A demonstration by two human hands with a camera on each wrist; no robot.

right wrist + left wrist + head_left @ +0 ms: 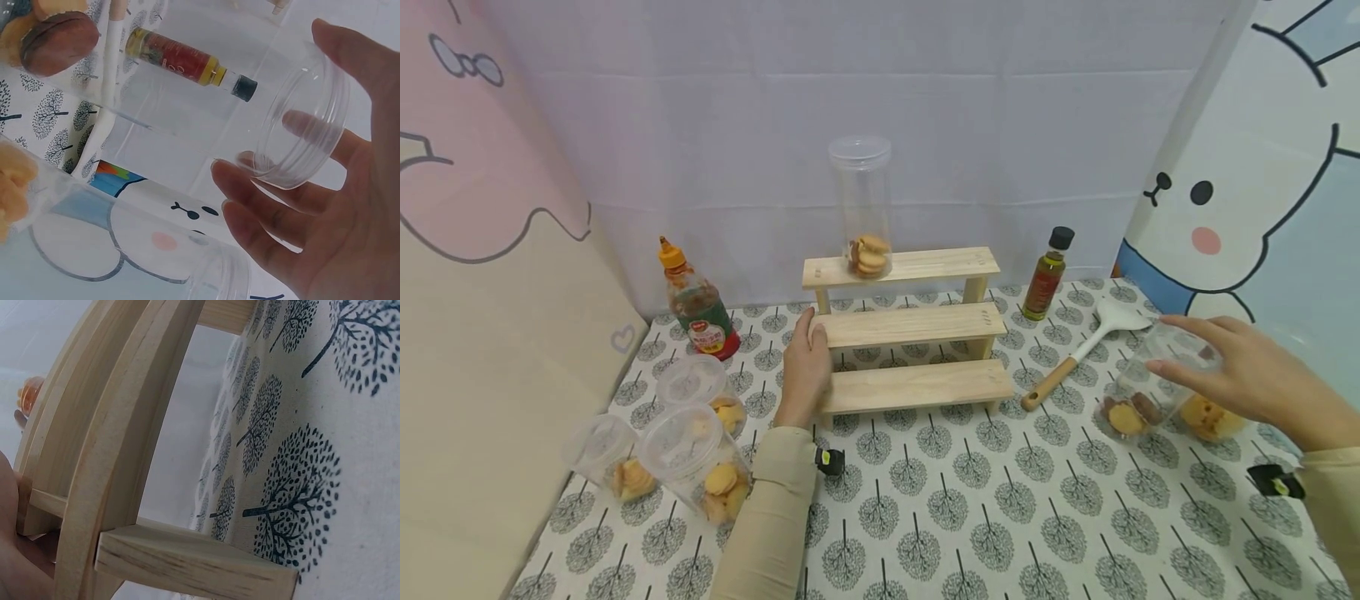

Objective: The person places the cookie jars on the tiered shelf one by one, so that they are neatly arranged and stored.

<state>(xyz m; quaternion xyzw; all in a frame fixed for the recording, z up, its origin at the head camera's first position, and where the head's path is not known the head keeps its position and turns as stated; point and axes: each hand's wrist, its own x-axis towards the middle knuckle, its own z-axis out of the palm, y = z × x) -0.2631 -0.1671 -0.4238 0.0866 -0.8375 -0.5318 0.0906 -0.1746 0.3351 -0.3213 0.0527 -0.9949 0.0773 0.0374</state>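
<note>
My left hand point(806, 367) grips the left end of a three-tier wooden shelf point(917, 325). In the left wrist view, part of that hand point(22, 550) shows beside the planks point(119, 425), its fingers partly hidden. A tall clear jar of cookies point(861, 208) stands on the top tier. On the right, my right hand point(1247, 367) is spread about the top of another clear cookie jar point(1138, 400). Thumb and fingers point(256, 200) stand around its clear lid point(306, 125) in the right wrist view; contact is unclear. A second cookie jar point(1213, 417) stands beside it, partly behind the hand.
Three clear cookie jars point(681, 442) stand at the left, below a sauce bottle point(700, 308) with an orange cap. Right of the shelf are a small oil bottle point(1047, 279) and a white spatula point(1093, 337) with a wooden handle. A tree-patterned cloth point(925, 517) covers the table.
</note>
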